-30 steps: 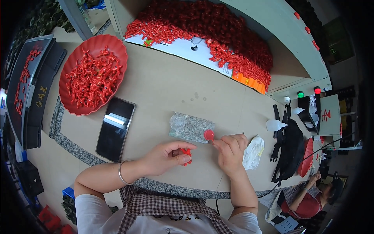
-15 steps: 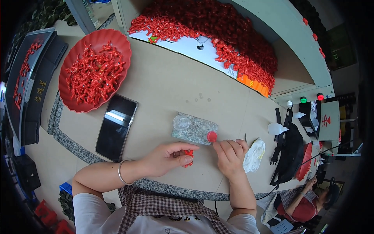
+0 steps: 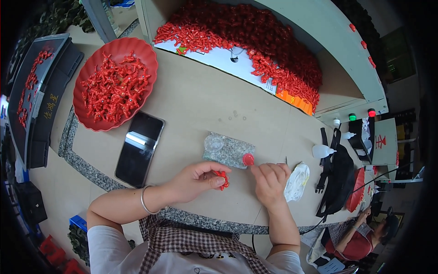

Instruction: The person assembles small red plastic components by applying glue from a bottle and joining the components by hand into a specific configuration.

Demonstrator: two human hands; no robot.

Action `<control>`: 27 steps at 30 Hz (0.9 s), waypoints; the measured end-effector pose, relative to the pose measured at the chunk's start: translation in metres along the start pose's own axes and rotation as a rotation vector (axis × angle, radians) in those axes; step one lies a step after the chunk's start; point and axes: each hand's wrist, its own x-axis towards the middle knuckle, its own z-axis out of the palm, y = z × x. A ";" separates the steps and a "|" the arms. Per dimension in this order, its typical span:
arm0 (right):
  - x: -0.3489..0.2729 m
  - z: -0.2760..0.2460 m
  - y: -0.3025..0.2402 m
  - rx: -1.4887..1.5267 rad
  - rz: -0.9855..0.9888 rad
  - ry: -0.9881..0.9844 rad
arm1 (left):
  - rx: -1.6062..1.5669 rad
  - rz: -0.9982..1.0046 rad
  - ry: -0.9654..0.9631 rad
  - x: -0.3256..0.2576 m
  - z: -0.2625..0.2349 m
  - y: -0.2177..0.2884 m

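Black rectangular smartphone (image 3: 139,150) with a glossy screen near a speckled grey granite table edge (image 3: 92,171), crumpled white cloth (image 3: 297,181) beside a black fabric bag (image 3: 339,178) with straps, round green button (image 3: 352,117), round red button (image 3: 372,113), co-worker in dark red (image 3: 358,246) at lower right

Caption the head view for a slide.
Left hand holds a small red figurine; right hand is near a speckled slab.

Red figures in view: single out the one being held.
It is the small red figure pinched between thumb and fingers of the left hand; most others lie heaped in the scalloped red bowl or the white-fronted box.
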 end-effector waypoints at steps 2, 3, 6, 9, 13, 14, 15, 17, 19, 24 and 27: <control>0.000 0.000 0.000 0.081 0.061 0.086 | 0.006 0.019 0.003 0.000 -0.002 -0.003; -0.001 -0.002 -0.001 0.233 0.224 0.086 | 0.008 0.034 0.008 -0.001 -0.002 -0.003; -0.007 -0.006 -0.005 0.563 0.526 0.078 | -0.022 0.029 0.021 -0.001 -0.002 -0.001; -0.006 -0.012 -0.012 0.893 0.724 0.071 | -0.006 0.014 0.040 -0.001 -0.004 -0.002; 0.000 -0.020 -0.033 0.927 0.695 0.121 | -0.036 0.024 0.034 -0.002 -0.003 -0.001; 0.002 -0.018 -0.038 0.933 0.695 0.125 | -0.052 0.036 0.030 -0.001 -0.002 -0.001; 0.004 -0.017 -0.043 0.784 0.570 0.155 | -0.068 0.048 0.027 0.000 -0.002 0.000; 0.005 -0.014 -0.048 0.641 0.445 0.190 | -0.082 0.044 0.037 0.001 -0.003 -0.004; 0.005 -0.010 -0.050 0.546 0.344 0.194 | -0.096 0.040 0.047 0.000 -0.002 -0.003; 0.005 -0.005 -0.053 0.460 0.287 0.193 | -0.003 0.076 0.027 -0.002 0.001 -0.002; 0.005 -0.004 -0.053 0.433 0.269 0.187 | 0.003 0.104 0.015 -0.002 0.001 -0.003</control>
